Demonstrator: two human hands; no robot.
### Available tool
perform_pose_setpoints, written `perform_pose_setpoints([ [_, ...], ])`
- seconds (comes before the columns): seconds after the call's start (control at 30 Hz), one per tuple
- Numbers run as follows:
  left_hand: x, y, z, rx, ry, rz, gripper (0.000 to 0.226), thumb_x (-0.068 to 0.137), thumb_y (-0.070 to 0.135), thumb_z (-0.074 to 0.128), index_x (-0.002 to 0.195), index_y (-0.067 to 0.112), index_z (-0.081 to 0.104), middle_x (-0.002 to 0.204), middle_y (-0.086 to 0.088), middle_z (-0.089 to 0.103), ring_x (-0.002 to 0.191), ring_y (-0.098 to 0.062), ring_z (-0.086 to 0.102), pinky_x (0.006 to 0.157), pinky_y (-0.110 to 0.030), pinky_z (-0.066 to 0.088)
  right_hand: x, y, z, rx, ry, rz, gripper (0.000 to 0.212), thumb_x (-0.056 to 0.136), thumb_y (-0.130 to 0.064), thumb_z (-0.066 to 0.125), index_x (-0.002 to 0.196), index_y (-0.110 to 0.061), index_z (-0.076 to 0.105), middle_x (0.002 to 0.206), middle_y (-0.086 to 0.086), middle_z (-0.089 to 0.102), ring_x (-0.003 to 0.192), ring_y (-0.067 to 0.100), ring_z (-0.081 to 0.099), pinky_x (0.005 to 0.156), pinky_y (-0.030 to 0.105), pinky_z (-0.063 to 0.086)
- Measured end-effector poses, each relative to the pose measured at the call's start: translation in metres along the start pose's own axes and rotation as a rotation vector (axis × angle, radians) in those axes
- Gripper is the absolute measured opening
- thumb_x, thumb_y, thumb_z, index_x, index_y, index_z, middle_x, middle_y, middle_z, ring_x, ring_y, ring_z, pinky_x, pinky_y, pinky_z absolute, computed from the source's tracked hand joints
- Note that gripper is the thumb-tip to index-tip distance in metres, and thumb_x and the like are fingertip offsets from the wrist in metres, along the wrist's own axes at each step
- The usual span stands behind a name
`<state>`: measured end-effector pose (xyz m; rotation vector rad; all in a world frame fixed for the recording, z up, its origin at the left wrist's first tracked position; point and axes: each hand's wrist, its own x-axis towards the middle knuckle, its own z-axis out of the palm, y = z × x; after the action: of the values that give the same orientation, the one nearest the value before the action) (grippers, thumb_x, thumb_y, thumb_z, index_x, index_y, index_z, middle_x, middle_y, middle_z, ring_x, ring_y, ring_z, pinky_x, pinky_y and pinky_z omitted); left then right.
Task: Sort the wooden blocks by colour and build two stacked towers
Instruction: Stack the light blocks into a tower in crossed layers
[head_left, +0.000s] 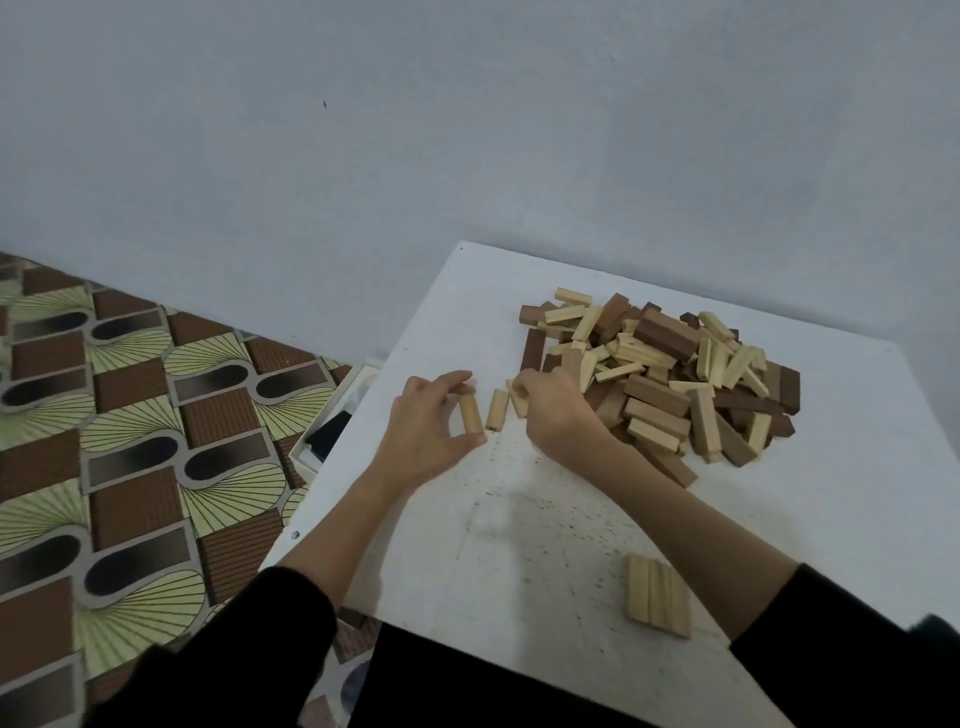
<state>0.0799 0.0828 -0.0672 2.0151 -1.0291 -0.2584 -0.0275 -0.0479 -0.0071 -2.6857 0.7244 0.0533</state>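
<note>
A heap of pale and dark brown wooden blocks (670, 374) lies on the far right part of the white table (519, 545). My left hand (423, 426) pinches a pale block (470, 413) end to end between fingers and thumb, left of the heap. A second pale block (497, 409) lies flat just right of it. My right hand (558, 410) grips a third pale block (517, 397) at the heap's left edge, with most of it hidden by the fingers. Three pale blocks (657, 595) lie side by side as a flat row near the table's front right.
A patterned floor mat (130, 441) covers the floor to the left. An open white box (332, 426) with something dark inside sits on the floor against the table's left edge. A grey wall (467, 130) stands behind the table.
</note>
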Motion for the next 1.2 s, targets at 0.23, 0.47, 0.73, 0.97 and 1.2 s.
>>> perform_pose_setpoints([
  [0.23, -0.003, 0.0, 0.004, -0.304, 0.106, -0.122, 0.063, 0.07, -0.015, 0.053, 0.122, 0.022, 0.053, 0.111, 0.004, 0.063, 0.094, 0.0, 0.051, 0.082, -0.007, 0.036, -0.012, 0.0, 0.01, 0.303, 0.068, 0.072, 0.049, 0.084, 0.015, 0.037, 0.129, -0.002, 0.043, 0.123, 0.018, 0.05, 0.114, 0.03, 0.048, 0.092, 0.036, 0.042],
  [0.47, -0.004, -0.005, 0.0, -0.159, 0.013, -0.033, 0.066, 0.074, 0.0, 0.07, 0.133, 0.019, 0.047, 0.119, 0.01, 0.059, 0.109, -0.007, 0.048, 0.097, -0.022, 0.039, -0.017, -0.007, 0.018, 0.223, 0.006, 0.0, 0.06, 0.08, 0.016, 0.037, 0.135, -0.008, 0.037, 0.126, 0.014, 0.044, 0.109, 0.029, 0.041, 0.093, 0.041, 0.04],
  [0.73, -0.01, -0.006, -0.008, -0.082, -0.164, 0.052, 0.078, 0.071, 0.017, 0.08, 0.139, 0.023, 0.042, 0.122, 0.019, 0.051, 0.118, 0.0, 0.04, 0.1, -0.017, 0.032, -0.015, -0.008, 0.032, 0.283, 0.014, -0.153, 0.066, 0.079, 0.017, 0.038, 0.139, -0.013, 0.038, 0.133, 0.006, 0.049, 0.106, 0.024, 0.035, 0.096, 0.037, 0.035],
  [0.97, -0.013, -0.007, -0.009, -0.085, -0.131, 0.012, 0.079, 0.07, 0.016, 0.079, 0.138, 0.021, 0.04, 0.117, 0.014, 0.053, 0.11, 0.002, 0.042, 0.089, 0.001, 0.027, -0.018, -0.003, 0.059, 0.523, 0.275, 0.028, 0.058, 0.082, 0.016, 0.04, 0.135, -0.008, 0.041, 0.126, 0.007, 0.05, 0.101, 0.014, 0.047, 0.088, 0.023, 0.041],
  [1.2, -0.015, -0.011, -0.008, -0.074, -0.083, 0.014, 0.073, 0.071, 0.015, 0.078, 0.135, 0.023, 0.044, 0.119, 0.013, 0.056, 0.111, 0.011, 0.042, 0.09, 0.001, 0.026, -0.02, 0.004, 0.077, 0.537, 0.495, -0.07, 0.039, 0.081, 0.018, 0.05, 0.117, 0.005, 0.053, 0.1, 0.014, 0.057, 0.083, 0.014, 0.053, 0.077, 0.008, 0.043],
])
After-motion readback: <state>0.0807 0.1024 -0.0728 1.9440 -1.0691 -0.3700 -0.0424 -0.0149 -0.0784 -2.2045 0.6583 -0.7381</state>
